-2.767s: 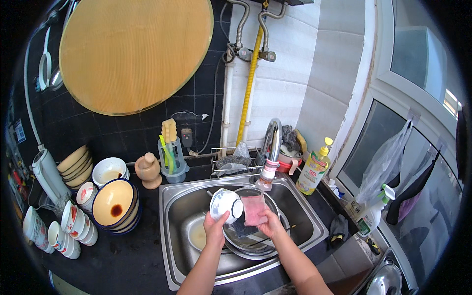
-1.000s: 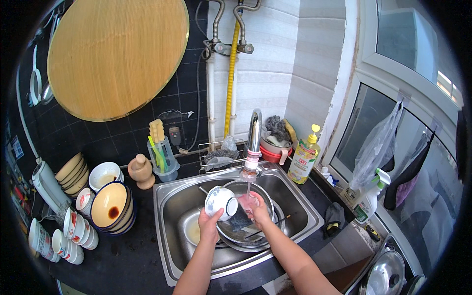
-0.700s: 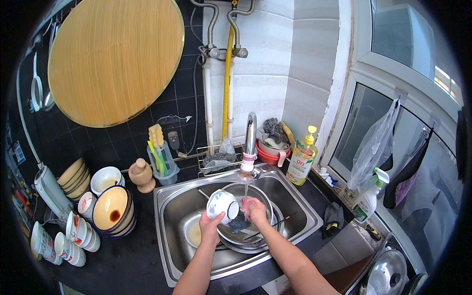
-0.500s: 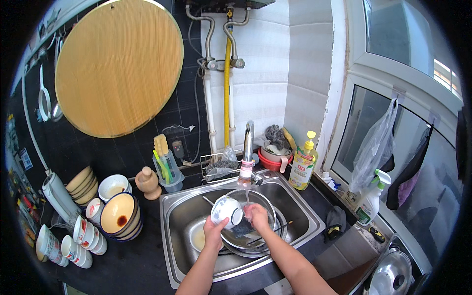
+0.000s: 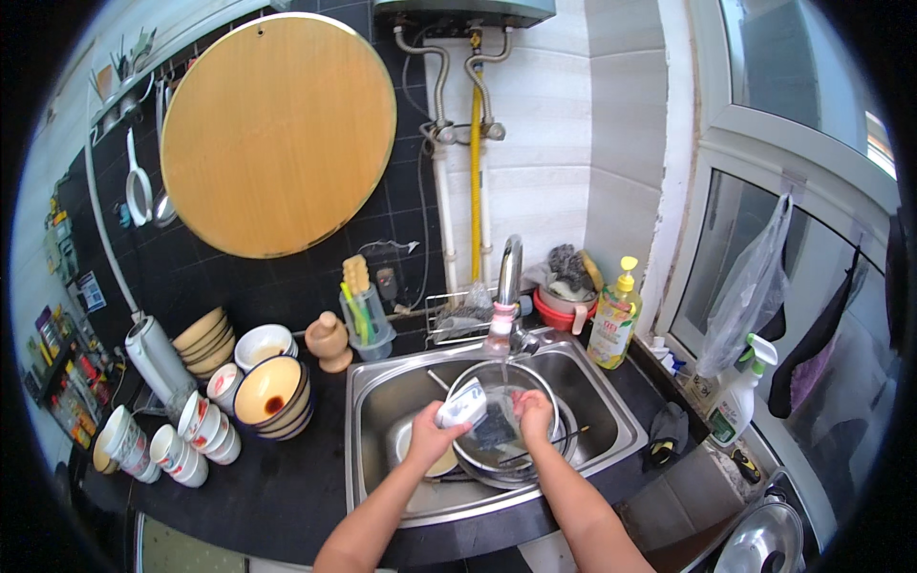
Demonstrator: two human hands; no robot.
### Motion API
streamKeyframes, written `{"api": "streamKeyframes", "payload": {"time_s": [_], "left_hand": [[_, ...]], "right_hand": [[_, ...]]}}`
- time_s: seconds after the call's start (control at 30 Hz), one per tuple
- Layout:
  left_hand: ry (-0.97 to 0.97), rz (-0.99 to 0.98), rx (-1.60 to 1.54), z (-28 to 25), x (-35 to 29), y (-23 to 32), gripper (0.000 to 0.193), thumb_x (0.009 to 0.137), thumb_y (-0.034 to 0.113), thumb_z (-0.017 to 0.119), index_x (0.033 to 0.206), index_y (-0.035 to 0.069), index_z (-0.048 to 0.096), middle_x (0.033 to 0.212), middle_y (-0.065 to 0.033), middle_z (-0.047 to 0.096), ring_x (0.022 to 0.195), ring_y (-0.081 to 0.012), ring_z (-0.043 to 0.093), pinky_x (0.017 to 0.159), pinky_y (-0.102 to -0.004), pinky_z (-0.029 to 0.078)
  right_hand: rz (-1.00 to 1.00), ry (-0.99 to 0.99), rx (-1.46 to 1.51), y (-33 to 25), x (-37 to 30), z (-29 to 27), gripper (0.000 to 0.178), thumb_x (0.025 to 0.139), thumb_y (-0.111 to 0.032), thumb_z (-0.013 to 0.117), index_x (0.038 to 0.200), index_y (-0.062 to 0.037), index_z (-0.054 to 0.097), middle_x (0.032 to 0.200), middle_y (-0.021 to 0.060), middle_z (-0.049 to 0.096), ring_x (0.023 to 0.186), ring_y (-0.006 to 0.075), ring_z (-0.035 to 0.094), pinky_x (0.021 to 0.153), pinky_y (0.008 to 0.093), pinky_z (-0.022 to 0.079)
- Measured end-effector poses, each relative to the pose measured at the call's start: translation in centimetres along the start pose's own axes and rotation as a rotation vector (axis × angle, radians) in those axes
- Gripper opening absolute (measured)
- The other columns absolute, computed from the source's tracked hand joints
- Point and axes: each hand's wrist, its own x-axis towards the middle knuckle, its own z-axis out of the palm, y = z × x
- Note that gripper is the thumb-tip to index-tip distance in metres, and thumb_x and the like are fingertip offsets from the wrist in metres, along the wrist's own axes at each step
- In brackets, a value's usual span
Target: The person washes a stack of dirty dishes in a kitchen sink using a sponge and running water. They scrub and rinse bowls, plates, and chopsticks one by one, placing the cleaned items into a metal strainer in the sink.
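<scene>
My left hand (image 5: 436,439) grips a small white bowl (image 5: 464,405) with a dark pattern, tilted on its side above a metal basin (image 5: 497,456). Close by on the right is my right hand (image 5: 535,416), its fingers curled inward; anything inside them is hidden. Water runs from the faucet (image 5: 510,272) between the two hands into the basin, where it collects. The basin rests on other round pans inside the steel sink (image 5: 382,380). Chopstick-like sticks poke out by the basin's rim, and a pale dish lies partly hidden at the sink's left.
Left on the black counter stand stacked cream bowls (image 5: 272,396), white patterned cups (image 5: 180,456) and a wooden pestle-shaped piece (image 5: 329,342). Behind the sink are a utensil holder (image 5: 371,325) and a red bowl (image 5: 562,313). A soap bottle (image 5: 613,325) and spray bottle (image 5: 737,396) stand at right.
The view has shifted, so the scene sits further right. My left hand has turned the bowl more onto its side. My right hand has drawn away from the bowl to the right.
</scene>
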Motion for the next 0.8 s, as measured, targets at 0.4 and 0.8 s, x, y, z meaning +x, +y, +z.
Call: {"api": "streamKeyframes", "payload": {"time_s": [0.4, 0.8], "left_hand": [[-0.301, 0.011, 0.820, -4.9, -4.0, -7.1, 0.035, 0.058, 0.023, 0.075, 0.088, 0.011, 0.063, 0.082, -0.0140, 0.062, 0.082, -0.0319, 0.060, 0.072, -0.0410, 0.046], [-0.701, -0.075, 1.015, -3.3, -2.9, -10.1, 0.033, 0.061, 0.026, 0.073, 0.090, 0.010, 0.064, 0.094, -0.0141, 0.062, 0.091, -0.0312, 0.058, 0.078, -0.0408, 0.047]], "right_hand": [[0.355, -0.141, -0.030, -2.8, 0.5, 0.0, 0.056, 0.073, 0.004, 0.049, 0.127, -0.0097, 0.038, 0.098, 0.0111, 0.057, 0.084, 0.0185, 0.057, 0.071, 0.0289, 0.049], [0.646, -0.315, 0.090, -8.0, 1.2, -3.2, 0.042, 0.081, -0.004, 0.055, 0.121, -0.0080, 0.042, 0.108, 0.0057, 0.057, 0.094, 0.0177, 0.058, 0.078, 0.0326, 0.049]]}}
